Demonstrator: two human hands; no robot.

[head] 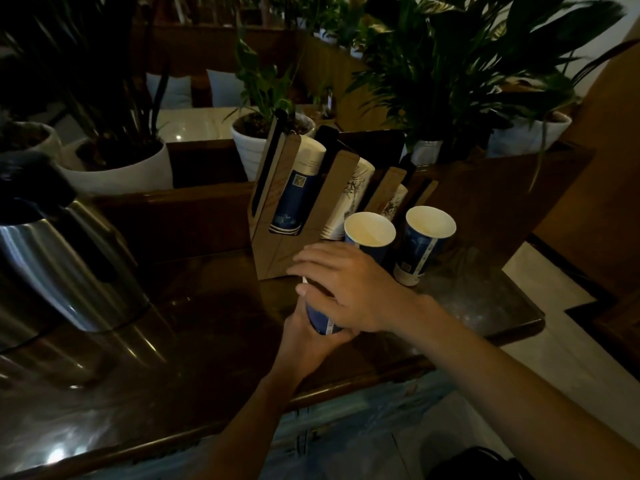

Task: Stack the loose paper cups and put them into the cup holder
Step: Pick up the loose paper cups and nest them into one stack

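Note:
A blue paper cup (320, 318) is held between both hands above the dark table. My left hand (304, 344) grips its lower end from below, and my right hand (349, 289) covers its upper part, hiding the rim. Two loose blue cups stand upright behind the hands: one (370, 230) just past my right fingers, the other (424, 244) further right. The brown cardboard cup holder (277, 251) stands behind them, tilted slots holding a blue cup stack (294, 199) and white printed stacks (353, 192).
A steel thermos jug (59, 261) stands on the table at the left. White pots with plants (117, 171) line the ledge behind the holder. The table's edge (512, 327) runs close on the right, with floor beyond.

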